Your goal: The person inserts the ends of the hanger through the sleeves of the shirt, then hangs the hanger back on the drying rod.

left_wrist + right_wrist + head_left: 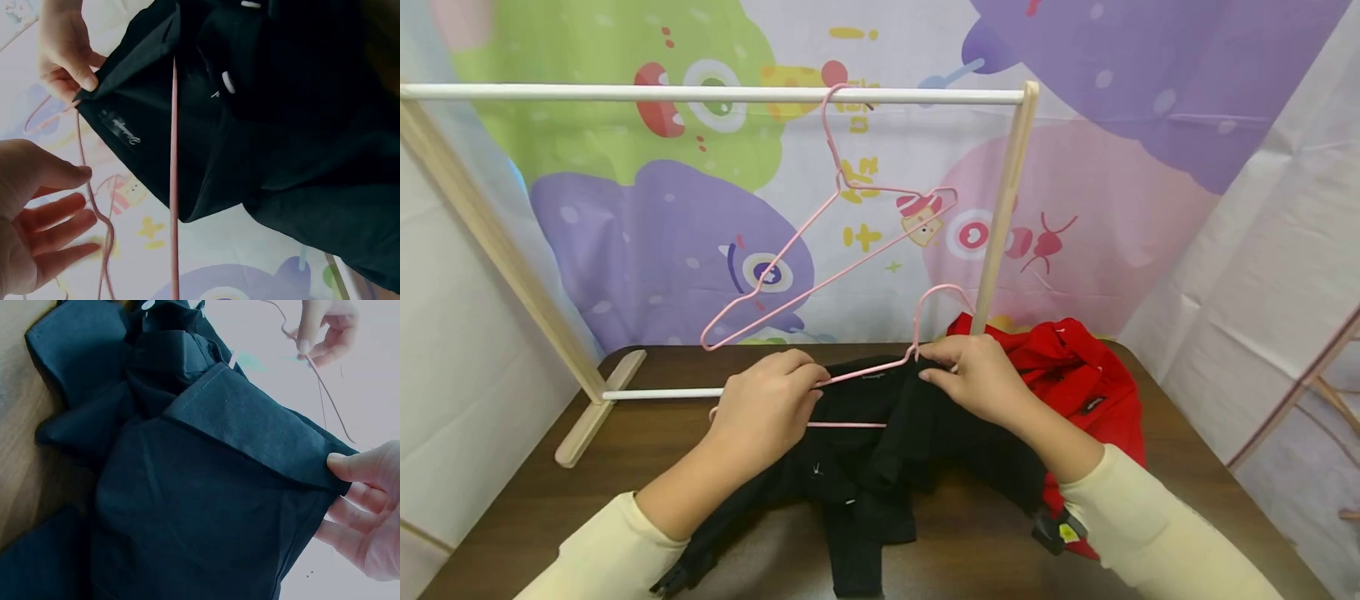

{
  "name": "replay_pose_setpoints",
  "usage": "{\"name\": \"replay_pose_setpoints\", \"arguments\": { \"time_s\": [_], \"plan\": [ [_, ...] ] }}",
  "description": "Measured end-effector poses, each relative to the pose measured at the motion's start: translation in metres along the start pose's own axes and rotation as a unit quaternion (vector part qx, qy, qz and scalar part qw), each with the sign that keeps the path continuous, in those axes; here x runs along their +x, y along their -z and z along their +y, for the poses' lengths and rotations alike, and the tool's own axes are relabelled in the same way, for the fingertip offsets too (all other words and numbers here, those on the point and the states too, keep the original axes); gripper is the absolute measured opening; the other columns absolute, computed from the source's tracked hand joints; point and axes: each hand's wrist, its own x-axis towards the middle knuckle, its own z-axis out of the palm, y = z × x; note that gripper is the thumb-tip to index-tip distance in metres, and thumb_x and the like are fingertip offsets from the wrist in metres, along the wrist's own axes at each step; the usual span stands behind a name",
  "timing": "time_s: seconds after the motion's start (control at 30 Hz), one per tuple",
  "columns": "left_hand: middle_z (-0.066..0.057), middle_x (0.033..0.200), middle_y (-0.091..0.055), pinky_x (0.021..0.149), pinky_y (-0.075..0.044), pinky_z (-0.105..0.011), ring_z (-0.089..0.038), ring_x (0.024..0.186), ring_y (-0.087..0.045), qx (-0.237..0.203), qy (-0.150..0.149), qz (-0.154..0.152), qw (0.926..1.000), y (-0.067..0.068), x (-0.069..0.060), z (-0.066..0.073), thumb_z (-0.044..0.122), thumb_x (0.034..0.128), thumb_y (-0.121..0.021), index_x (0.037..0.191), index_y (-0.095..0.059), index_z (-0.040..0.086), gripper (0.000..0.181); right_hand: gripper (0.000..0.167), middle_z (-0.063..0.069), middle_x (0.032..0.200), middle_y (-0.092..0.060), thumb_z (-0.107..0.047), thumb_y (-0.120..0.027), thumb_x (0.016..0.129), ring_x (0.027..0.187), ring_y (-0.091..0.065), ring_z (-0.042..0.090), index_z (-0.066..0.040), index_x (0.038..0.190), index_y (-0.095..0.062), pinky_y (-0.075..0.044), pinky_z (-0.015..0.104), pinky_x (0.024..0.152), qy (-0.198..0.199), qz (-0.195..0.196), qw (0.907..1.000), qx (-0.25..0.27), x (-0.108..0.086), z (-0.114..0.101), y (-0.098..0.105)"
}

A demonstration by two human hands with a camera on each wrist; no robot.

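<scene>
A pink clothes hanger (868,369) is partly inside the neck of a black shirt (977,433), its hook pointing up. My left hand (767,400) pinches the hanger along its left shoulder; the left wrist view shows the thumb at the wire. With thumb and fingers, my right hand (981,375) holds the edge of the shirt's neck close to the base of the hook. The hanger's bottom bar (174,156) crosses the neck opening, where a printed label (122,128) shows. The right end of the hanger is hidden under the cloth.
A second pink hanger (840,177) hangs from the white top rod (625,93) of a wooden-legged rack. Red clothing (1075,367) lies on the brown table (1195,500) by the rack's right leg (1006,208). A cartoon-patterned cloth (880,308) covers the back.
</scene>
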Motion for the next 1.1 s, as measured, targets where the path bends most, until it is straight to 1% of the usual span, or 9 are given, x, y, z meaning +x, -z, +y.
{"name": "replay_pose_setpoints", "arguments": {
  "time_s": [0.1,0.23,0.4,0.53,0.63,0.73,0.9,1.0,1.1],
  "plan": [
    [-0.007,0.093,-0.065,0.062,-0.055,-0.039,-0.025,0.085,-0.063,-0.013,-0.014,0.045,0.9988,0.003,-0.010,0.005,0.000,0.0696,-0.082,0.089,-0.071,0.006,0.023,0.032,0.011,0.095,-0.074,-0.003,-0.081,0.077,0.079,-0.069,0.020,-0.003,0.108,-0.075,-0.057,0.037,0.069,-0.008,0.005,0.9999,0.009,-0.002,0.002,0.001],
    [-0.006,0.094,-0.063,0.066,-0.054,-0.037,-0.022,0.084,-0.063,-0.040,-0.006,0.059,0.9974,0.005,-0.030,0.016,0.004,0.0710,-0.080,0.087,-0.070,0.007,0.020,0.032,0.014,0.097,-0.073,-0.003,-0.080,0.078,0.079,-0.068,0.022,-0.002,0.109,-0.074,-0.058,0.039,0.070,-0.022,0.009,0.9994,0.024,-0.005,0.004,0.003],
    [0.005,0.087,-0.062,0.058,-0.050,-0.025,-0.008,0.072,-0.057,-0.065,0.066,0.021,0.9955,-0.003,-0.054,0.023,0.010,0.0704,-0.083,0.081,-0.068,0.015,0.020,0.032,0.014,0.099,-0.073,-0.002,-0.079,0.078,0.080,-0.069,0.024,0.000,0.110,-0.073,-0.058,0.038,0.071,-0.037,0.011,0.9986,0.036,-0.008,0.007,0.006],
    [0.009,0.081,-0.060,0.056,-0.048,-0.020,-0.003,0.066,-0.055,-0.118,0.146,0.004,0.9822,-0.012,-0.066,0.022,0.004,0.0699,-0.084,0.076,-0.068,0.017,0.021,0.033,0.015,0.100,-0.073,-0.003,-0.080,0.078,0.079,-0.069,0.023,0.000,0.111,-0.073,-0.058,0.037,0.070,-0.046,0.009,0.9981,0.040,-0.011,0.008,0.006],
    [0.008,0.077,-0.060,0.057,-0.051,-0.020,-0.003,0.065,-0.059,-0.173,0.228,0.001,0.9582,-0.019,-0.072,0.019,0.001,0.0711,-0.082,0.075,-0.068,0.017,0.022,0.033,0.015,0.100,-0.073,-0.003,-0.080,0.078,0.077,-0.069,0.023,0.001,0.111,-0.073,-0.058,0.036,0.069,-0.049,0.009,0.9978,0.043,-0.013,0.008,0.006],
    [0.007,0.075,-0.063,0.059,-0.053,-0.022,-0.006,0.067,-0.062,-0.217,0.318,-0.001,0.9230,-0.025,-0.074,0.016,0.002,0.0730,-0.082,0.075,-0.068,0.015,0.019,0.033,0.016,0.099,-0.072,-0.002,-0.080,0.078,0.076,-0.068,0.022,0.001,0.110,-0.073,-0.058,0.035,0.068,-0.045,0.013,0.9978,0.046,-0.015,0.009,0.005],
    [-0.001,0.087,-0.067,0.069,-0.050,-0.028,-0.014,0.079,-0.064,-0.299,0.446,-0.038,0.8428,-0.037,-0.069,0.010,0.011,0.0753,-0.083,0.093,-0.068,0.009,0.024,0.033,0.016,0.096,-0.073,-0.002,-0.080,0.077,0.073,-0.067,0.020,0.002,0.109,-0.073,-0.058,0.035,0.067,-0.039,0.022,0.9980,0.044,-0.015,0.009,0.004],
    [-0.007,0.099,-0.064,0.070,-0.051,-0.030,-0.018,0.085,-0.063,-0.341,0.485,-0.069,0.8025,-0.044,-0.066,0.010,0.015,0.0746,-0.084,0.106,-0.064,0.007,0.039,0.032,0.014,0.095,-0.073,-0.001,-0.080,0.077,0.071,-0.067,0.019,0.002,0.108,-0.073,-0.058,0.034,0.066,-0.040,0.024,0.9979,0.045,-0.016,0.009,0.004],
    [-0.009,0.103,-0.060,0.067,-0.053,-0.030,-0.018,0.083,-0.063,-0.363,0.495,-0.089,0.7841,-0.049,-0.064,0.010,0.016,0.0729,-0.086,0.111,-0.060,0.006,0.047,0.032,0.014,0.094,-0.073,-0.001,-0.080,0.077,0.071,-0.067,0.018,0.001,0.108,-0.074,-0.058,0.033,0.066,-0.040,0.024,0.9977,0.049,-0.017,0.009,0.004]
  ]
}}
